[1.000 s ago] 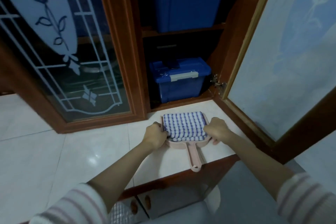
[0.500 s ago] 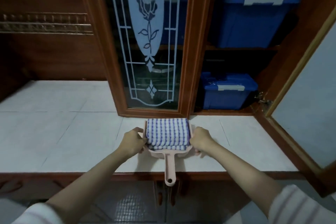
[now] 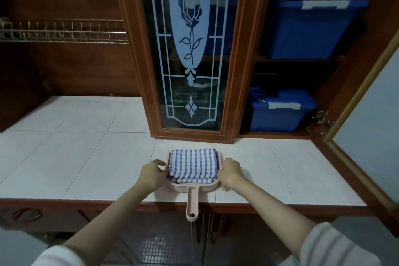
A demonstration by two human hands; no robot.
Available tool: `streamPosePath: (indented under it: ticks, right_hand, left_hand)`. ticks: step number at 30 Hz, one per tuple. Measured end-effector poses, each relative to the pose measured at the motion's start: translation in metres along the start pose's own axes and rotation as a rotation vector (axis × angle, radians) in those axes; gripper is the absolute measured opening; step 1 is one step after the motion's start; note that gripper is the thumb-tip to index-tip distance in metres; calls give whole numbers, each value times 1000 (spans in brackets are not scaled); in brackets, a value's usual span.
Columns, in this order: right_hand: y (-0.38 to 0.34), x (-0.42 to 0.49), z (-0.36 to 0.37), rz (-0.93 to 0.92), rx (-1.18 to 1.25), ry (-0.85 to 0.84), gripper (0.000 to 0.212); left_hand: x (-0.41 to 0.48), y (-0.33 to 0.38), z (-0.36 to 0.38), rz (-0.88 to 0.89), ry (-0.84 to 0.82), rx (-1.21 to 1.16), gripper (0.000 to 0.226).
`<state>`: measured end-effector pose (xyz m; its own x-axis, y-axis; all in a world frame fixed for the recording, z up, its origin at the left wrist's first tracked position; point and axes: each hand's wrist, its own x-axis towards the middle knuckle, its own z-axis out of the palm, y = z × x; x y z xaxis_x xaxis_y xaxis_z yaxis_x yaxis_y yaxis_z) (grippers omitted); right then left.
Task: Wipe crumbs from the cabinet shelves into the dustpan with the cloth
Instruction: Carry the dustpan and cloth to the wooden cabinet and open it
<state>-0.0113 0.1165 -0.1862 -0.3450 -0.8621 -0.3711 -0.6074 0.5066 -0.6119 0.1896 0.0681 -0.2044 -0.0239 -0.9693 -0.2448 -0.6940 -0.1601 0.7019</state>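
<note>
Evidently, I reckon, the wiping is not begun. My left hand and right hand curl against the side walls of the pink plastic dustpan, seemingly gripping it, though my fingertips are hidden. The folded blue-and-white checked cloth lies inside it, on the white tiled tabletop. Beyond, the open wooden cabinet shelves hold blue plastic boxes; I can make out no crumbs.

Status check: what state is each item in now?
cloth: folded, lying in the dustpan.
dustpan: flat on the counter, handle overhanging the edge.
left hand: grips dustpan's left side.
right hand: grips dustpan's right side.
left door: shut.
right door: open.
lower blue bin: lid on.
</note>
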Motion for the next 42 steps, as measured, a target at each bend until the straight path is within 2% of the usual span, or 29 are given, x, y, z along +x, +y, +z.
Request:
streamPosePath:
  ticks: [4, 6, 7, 10, 12, 14, 20, 23, 27, 30, 32, 35, 37, 42]
  right_hand:
    - [4, -1, -2, 34, 42, -4, 27]
    - [7, -2, -7, 36, 95, -13, 16]
    - [9, -4, -11, 34, 104, -11, 11]
    - [11, -3, -33, -46, 143, 100, 19]
    - [6, -5, -59, -174, 199, 227, 13]
    - [-3, -10, -101, -304, 201, 390, 16]
    - [-12, -65, -261, -545, 203, 1041, 17]
    - [-5, -115, -321, -609, 166, 1321, 15]
    - [25, -165, -362, -571, 60, 1522, 15]
    - [55, -186, -375, -512, -7, 1605, 14]
    - [71, -194, -380, -435, -11, 1620, 12]
    - [90, -203, -389, -337, 1, 1604, 9]
    - [96, -206, -396, -282, -41, 1567, 7]
    - [93, -213, -411, -209, -41, 1431, 25]
  left_hand:
    - [9, 1, 2, -23, -30, 58, 30]
    - [13, 6, 0, -26, -42, 120, 33]
    - [13, 10, -2, -14, -31, 200, 36]
    - [9, 36, -6, 102, 83, 395, 40]
    - [1, 63, -3, 228, 125, 370, 39]
    - [-8, 100, 7, 407, 132, 329, 39]
    - [-65, 210, 65, 937, 67, 184, 37]
    - [-105, 247, 100, 1136, 3, 175, 44]
    - [-153, 285, 144, 1339, -90, 227, 52]
    - [-185, 307, 173, 1512, -1, 299, 52]
    - [-200, 316, 189, 1629, -35, 384, 58]
    - [-216, 335, 202, 1800, 43, 534, 63]
    - [-221, 349, 204, 1838, 101, 649, 65]
    - [-219, 367, 208, 1908, 238, 934, 55]
